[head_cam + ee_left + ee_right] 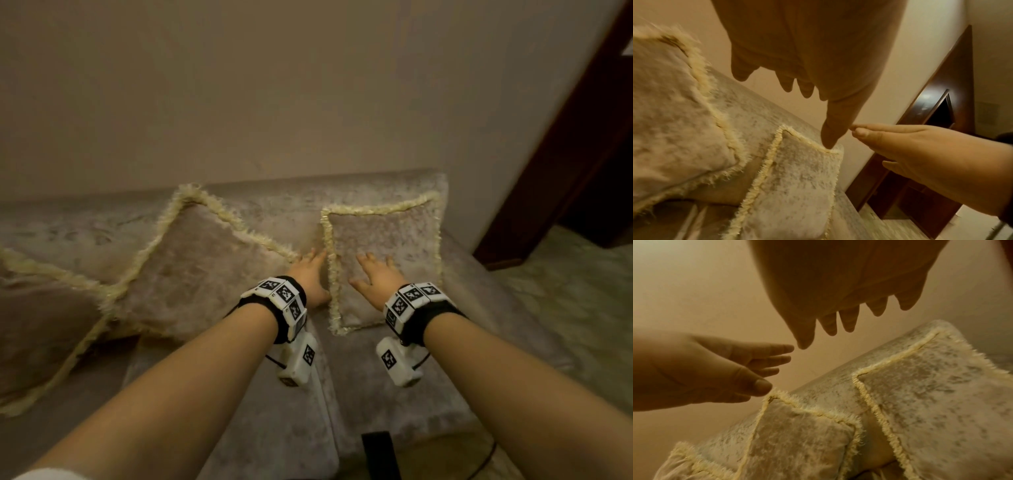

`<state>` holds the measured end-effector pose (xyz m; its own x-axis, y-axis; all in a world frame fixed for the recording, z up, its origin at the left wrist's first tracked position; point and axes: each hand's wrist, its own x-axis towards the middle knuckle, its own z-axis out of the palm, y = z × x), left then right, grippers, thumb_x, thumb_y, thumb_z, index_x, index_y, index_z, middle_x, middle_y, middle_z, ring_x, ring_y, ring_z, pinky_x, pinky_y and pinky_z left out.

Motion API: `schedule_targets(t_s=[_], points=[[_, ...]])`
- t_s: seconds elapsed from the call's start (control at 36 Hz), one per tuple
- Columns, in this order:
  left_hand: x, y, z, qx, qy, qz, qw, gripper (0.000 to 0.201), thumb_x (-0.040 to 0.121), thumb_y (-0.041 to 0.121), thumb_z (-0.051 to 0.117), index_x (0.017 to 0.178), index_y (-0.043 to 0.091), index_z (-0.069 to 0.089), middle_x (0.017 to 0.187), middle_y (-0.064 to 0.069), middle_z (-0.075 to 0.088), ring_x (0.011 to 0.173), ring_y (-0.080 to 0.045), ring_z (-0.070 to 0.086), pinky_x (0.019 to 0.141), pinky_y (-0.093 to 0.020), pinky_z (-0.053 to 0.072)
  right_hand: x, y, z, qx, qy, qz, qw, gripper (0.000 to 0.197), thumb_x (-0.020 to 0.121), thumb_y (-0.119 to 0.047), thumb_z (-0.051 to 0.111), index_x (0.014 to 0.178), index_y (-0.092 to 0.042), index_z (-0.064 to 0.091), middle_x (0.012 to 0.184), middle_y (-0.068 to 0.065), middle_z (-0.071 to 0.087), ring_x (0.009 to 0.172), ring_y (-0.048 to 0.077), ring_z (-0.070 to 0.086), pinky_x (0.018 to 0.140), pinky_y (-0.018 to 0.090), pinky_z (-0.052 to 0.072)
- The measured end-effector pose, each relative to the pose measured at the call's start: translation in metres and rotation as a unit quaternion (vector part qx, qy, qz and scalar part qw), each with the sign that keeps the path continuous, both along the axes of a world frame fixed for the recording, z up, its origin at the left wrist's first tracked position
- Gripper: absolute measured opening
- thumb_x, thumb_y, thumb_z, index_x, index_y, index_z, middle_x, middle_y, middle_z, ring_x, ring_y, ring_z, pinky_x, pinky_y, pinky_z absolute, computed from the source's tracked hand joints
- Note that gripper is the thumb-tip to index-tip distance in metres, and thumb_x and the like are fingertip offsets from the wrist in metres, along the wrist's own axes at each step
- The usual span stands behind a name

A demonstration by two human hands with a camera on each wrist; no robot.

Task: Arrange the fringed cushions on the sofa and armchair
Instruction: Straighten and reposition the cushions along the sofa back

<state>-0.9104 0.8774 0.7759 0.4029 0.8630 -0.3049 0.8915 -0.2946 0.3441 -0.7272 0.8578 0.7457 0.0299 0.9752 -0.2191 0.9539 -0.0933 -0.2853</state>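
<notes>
We count three fringed cushions on the sofa point(359, 387): right cushion point(383, 260) upright against the backrest, middle cushion point(202, 270) tilted, left cushion point(37, 325) slumped; our left hand point(310, 277) and right hand point(376, 279) reach forward, fingers spread, gripping nothing

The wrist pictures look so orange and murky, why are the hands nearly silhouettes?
Left wrist view: the left hand is a backlit shadow against the pale wall. Right wrist view: the right hand is equally dark and soft. Head view: dim warm light, door frame bowed by the lens.
</notes>
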Motion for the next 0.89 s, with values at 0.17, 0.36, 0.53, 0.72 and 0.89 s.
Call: schedule_targets(t_s=[0.17, 0.36, 0.53, 0.72, 0.89], points=[[0.107, -0.008, -0.003, -0.006, 0.019, -0.018, 1.0, 0.099, 0.087, 0.041, 0.067, 0.154, 0.023, -0.003, 0.162, -0.003, -0.006, 0.149, -0.031, -0.004, 0.12, -0.047, 0.015, 0.103, -0.019, 0.007, -0.01, -0.013, -0.035, 0.999, 0.072, 0.095, -0.059, 0.038, 0.153, -0.03, 0.008, 0.162, -0.002, 0.003, 0.147, 0.037, -0.002, 0.118, 0.054, 0.012], [0.199, -0.01, -0.01, -0.011, 0.024, -0.026, 0.999, 0.095, 0.088, 0.043, 0.063, 0.154, 0.026, -0.004, 0.162, -0.001, -0.006, 0.149, -0.032, -0.005, 0.12, -0.049, 0.014, 0.195, -0.031, 0.0, -0.012, -0.017, -0.055, 0.998, 0.075, 0.094, -0.058, 0.041, 0.154, -0.029, 0.007, 0.162, -0.002, 0.003, 0.147, 0.037, -0.002, 0.118, 0.053, 0.011], [0.247, -0.003, -0.02, -0.025, 0.023, -0.031, 0.999, 0.095, 0.089, 0.042, 0.063, 0.154, 0.027, -0.005, 0.162, 0.001, -0.006, 0.148, -0.032, -0.006, 0.118, -0.049, 0.012, 0.247, -0.024, -0.018, -0.018, -0.017, -0.054, 0.998, 0.085, 0.088, -0.061, 0.048, 0.153, -0.03, 0.004, 0.162, -0.003, -0.001, 0.148, 0.033, -0.003, 0.118, 0.055, 0.01], [0.264, 0.033, -0.032, -0.046, 0.031, -0.02, 0.998, 0.101, 0.086, 0.04, 0.069, 0.154, 0.031, -0.006, 0.162, 0.0, -0.008, 0.148, -0.034, -0.008, 0.118, -0.052, 0.014, 0.268, 0.012, -0.032, -0.024, -0.014, -0.051, 0.998, 0.091, 0.086, -0.057, 0.057, 0.154, -0.029, 0.004, 0.162, -0.003, -0.001, 0.147, 0.035, -0.005, 0.118, 0.055, 0.012], [0.274, 0.09, -0.046, -0.041, 0.05, -0.022, 0.998, 0.111, 0.08, 0.038, 0.076, 0.154, 0.03, -0.007, 0.162, -0.001, -0.007, 0.148, -0.033, -0.007, 0.117, -0.051, 0.015, 0.278, 0.056, -0.055, -0.028, -0.023, -0.023, 0.999, 0.09, 0.087, -0.054, 0.058, 0.153, -0.03, 0.001, 0.162, -0.003, -0.001, 0.147, 0.034, -0.003, 0.118, 0.054, 0.013]])
